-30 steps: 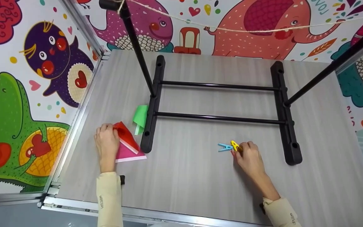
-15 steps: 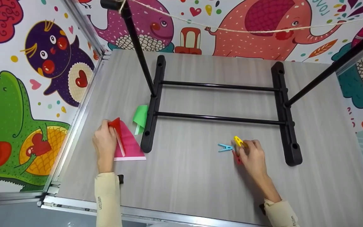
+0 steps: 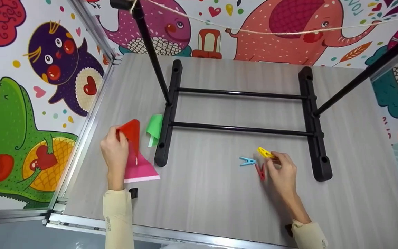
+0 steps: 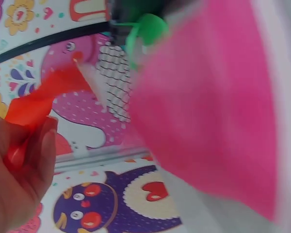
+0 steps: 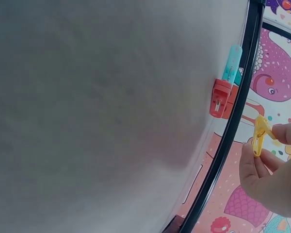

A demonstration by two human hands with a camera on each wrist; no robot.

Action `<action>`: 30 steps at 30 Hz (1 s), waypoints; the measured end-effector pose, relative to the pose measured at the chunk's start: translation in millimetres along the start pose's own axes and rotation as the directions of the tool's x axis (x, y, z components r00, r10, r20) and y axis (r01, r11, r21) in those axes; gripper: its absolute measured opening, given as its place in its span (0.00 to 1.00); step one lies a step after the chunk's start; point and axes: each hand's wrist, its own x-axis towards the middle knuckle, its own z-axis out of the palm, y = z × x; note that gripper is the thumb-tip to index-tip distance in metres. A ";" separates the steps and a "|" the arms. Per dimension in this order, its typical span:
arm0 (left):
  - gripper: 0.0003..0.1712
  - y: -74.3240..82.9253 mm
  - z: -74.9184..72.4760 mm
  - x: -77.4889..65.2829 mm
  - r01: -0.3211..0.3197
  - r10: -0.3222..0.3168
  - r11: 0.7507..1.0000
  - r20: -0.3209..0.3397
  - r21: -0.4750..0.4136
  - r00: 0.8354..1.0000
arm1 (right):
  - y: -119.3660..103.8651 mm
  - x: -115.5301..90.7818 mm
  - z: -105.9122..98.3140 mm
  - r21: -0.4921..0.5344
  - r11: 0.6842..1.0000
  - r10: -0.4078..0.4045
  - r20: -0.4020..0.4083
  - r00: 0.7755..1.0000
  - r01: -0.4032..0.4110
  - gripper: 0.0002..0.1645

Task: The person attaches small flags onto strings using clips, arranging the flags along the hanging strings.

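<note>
My left hand (image 3: 113, 154) pinches a red cloth pennant (image 3: 131, 133) by a corner, and the rest of the cloth hangs down. Under it on the table lies a pink pennant (image 3: 140, 171) with a white edge, which looms large and blurred in the left wrist view. Between the thumb and fingers of my right hand (image 3: 283, 174) is a yellow clothespin (image 3: 264, 152), held above the table. Close to that hand lie a red clothespin (image 3: 261, 172) and a light blue clothespin (image 3: 247, 161). A curled green pennant (image 3: 154, 128) lies against the rack's left foot.
A black rack (image 3: 240, 128) with two crossbars and two uprights stands on the wood-grain table (image 3: 199, 200). A thin rope (image 3: 271, 33) runs between the uprights. Silver metal rails (image 3: 92, 226) edge the table, and cartoon-printed walls rise behind and to the left.
My left hand has lifted the red pennant off the pink one. My right hand has drawn the yellow clothespin slightly up and right, away from the blue and red ones.
</note>
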 end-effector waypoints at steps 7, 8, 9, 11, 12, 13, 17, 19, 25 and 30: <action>0.07 21.7 -3.2 3.4 -0.038 0.037 0.997 -0.020 -0.063 0.999 | -2.5 2.0 -3.6 0.043 0.999 -0.028 -0.037 0.999 0.030 0.13; 0.07 24.4 -3.1 3.5 -0.044 0.043 0.997 -0.018 -0.068 0.999 | -2.9 2.4 -4.0 0.051 0.998 -0.034 -0.038 0.999 0.036 0.13; 0.07 27.3 -3.0 3.3 -0.052 0.051 0.996 -0.018 -0.072 0.999 | -3.2 2.6 -4.4 0.056 0.998 -0.039 -0.040 0.998 0.042 0.13; 0.07 32.9 -2.8 2.9 -0.066 0.065 0.995 -0.015 -0.076 0.998 | -3.8 3.0 -5.1 0.064 0.997 -0.048 -0.044 0.998 0.051 0.13; 0.07 35.7 -2.6 2.6 -0.072 0.071 0.994 -0.013 -0.079 0.997 | -4.1 3.2 -5.5 0.064 0.996 -0.051 -0.046 0.998 0.054 0.13; 0.07 38.4 -2.6 2.2 -0.077 0.077 0.994 -0.009 -0.081 0.997 | -4.6 3.1 -5.8 0.067 0.996 -0.054 -0.049 0.997 0.057 0.13; 0.08 49.4 -2.5 1.0 -0.098 0.101 0.990 0.021 -0.105 0.995 | -6.9 3.1 -7.6 0.072 0.995 -0.059 -0.058 0.997 0.063 0.13; 0.07 55.4 -2.9 -0.1 -0.112 0.118 0.986 0.044 -0.122 0.992 | -8.1 3.0 -8.4 0.077 0.995 -0.058 -0.062 0.996 0.063 0.13; 0.08 73.5 -1.8 -5.0 -0.136 0.156 0.970 0.085 -0.200 0.984 | -10.2 2.9 -10.3 0.080 0.995 -0.060 -0.070 0.996 0.065 0.13; 0.15 88.1 1.0 -6.8 -0.188 0.221 0.935 0.081 -0.301 0.972 | -11.9 1.8 -10.7 0.083 0.995 -0.058 -0.068 0.996 0.064 0.13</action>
